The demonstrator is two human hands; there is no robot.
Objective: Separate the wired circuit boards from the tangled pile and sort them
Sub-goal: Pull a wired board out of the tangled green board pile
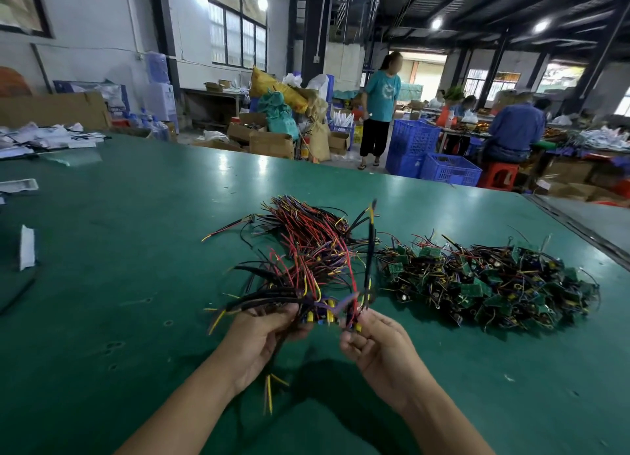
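A tangled pile of small green circuit boards with wires (491,284) lies on the green table (136,250) to the right. A sorted bunch of boards (306,243), their red, black and yellow wires fanned out, lies ahead of my hands. My left hand (262,338) grips a bundle of boards by their black and yellow wires. My right hand (375,342) pinches a single wired board (354,318), whose black and red wires stick up. Both hands are held just above the table, close together.
White paper scraps (27,246) lie at the table's left, more white packaging (44,137) at the far left corner. A metal rail (576,229) borders the table's right side. Beyond stand blue crates (443,168), cardboard boxes and several people.
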